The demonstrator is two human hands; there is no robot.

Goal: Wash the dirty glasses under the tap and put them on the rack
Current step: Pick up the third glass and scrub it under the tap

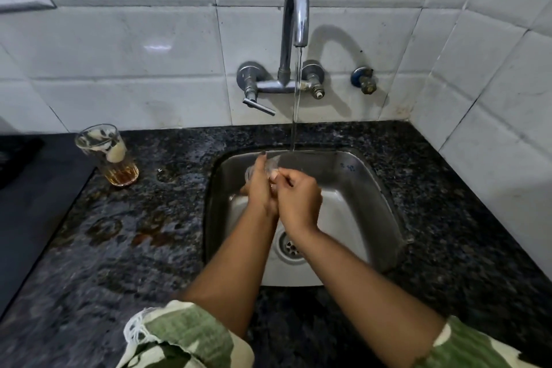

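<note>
Over the steel sink (370,197) my left hand (260,188) holds a clear glass (270,165), tilted on its side, close to the thin stream of water (295,104) falling from the chrome tap (295,15). My right hand (298,197) presses against the glass's near end, its fingers at the rim; most of the glass is hidden by both hands. A second glass (107,155), dirty with white residue and a little brown liquid at the bottom, stands upright on the counter left of the sink. No rack is in view.
Dark speckled granite counter (125,248), wet with brown ring stains left of the sink. A black stove edge (30,188) lies at far left. Tiled walls at back and right. Tap lever (258,106) and a spare valve (364,82) project from the wall.
</note>
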